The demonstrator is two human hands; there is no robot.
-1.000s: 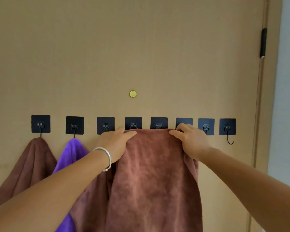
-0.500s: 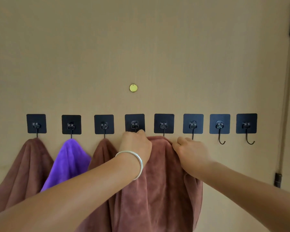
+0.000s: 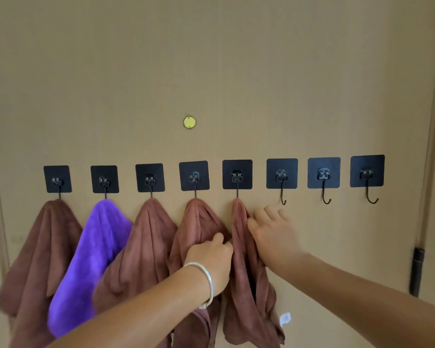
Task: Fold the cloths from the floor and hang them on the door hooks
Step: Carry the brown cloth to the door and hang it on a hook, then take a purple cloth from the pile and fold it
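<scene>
A row of black adhesive hooks runs across the tan door [image 3: 211, 71]. A brown cloth [image 3: 246, 285] hangs bunched from the fourth hook [image 3: 194, 175] and the fifth hook [image 3: 237, 175]. My left hand [image 3: 211, 257], with a silver bracelet on its wrist, pinches a fold of this cloth between those two hooks. My right hand [image 3: 271, 232] lies with loose fingers against the door, its thumb side touching the cloth's right edge under the fifth hook.
Further left hang a brown cloth [image 3: 40, 247], a purple cloth [image 3: 93, 259] and another brown cloth [image 3: 141, 247], one per hook. Three bare hooks [image 3: 324, 194] follow on the right. A brass peephole [image 3: 189, 122] sits above, and a dark hinge [image 3: 417, 270] is at the door's right edge.
The brown cloth went from being held spread at hook height to hanging from the fourth and fifth hooks. Both hands dropped lower, and my right hand loosened its hold.
</scene>
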